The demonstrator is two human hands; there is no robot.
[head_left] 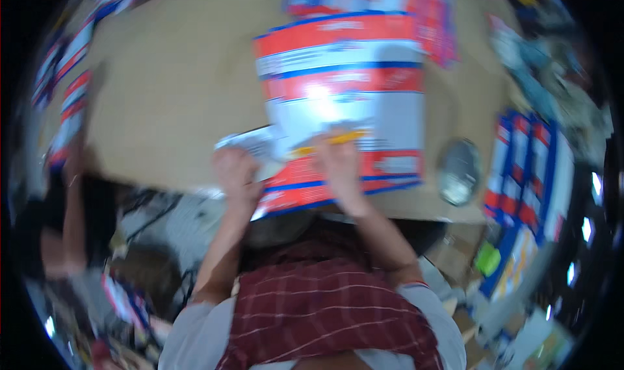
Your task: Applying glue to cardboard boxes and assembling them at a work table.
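Left hand (237, 170) is pinching a flat white packet (259, 141) jutting beyond its fingers (227, 155); right hand (336, 154) is clutching a slim yellow tool (350, 137) above a flat red-white-blue bag (398, 116).

Tan tbl (169, 97) is filling mid-view. Near its R end a dark oval item (460, 168) is sitting, ID unclear. Just past that end, red/white/blue packs (520, 168) are sitting side by side, w/ a bright green item (487, 259) showing below. Bluish-grey stuff (536, 74), blurred, is lying top R. Far L, a person in dark clothes (97, 214) is showing nr striped packs (73, 107).
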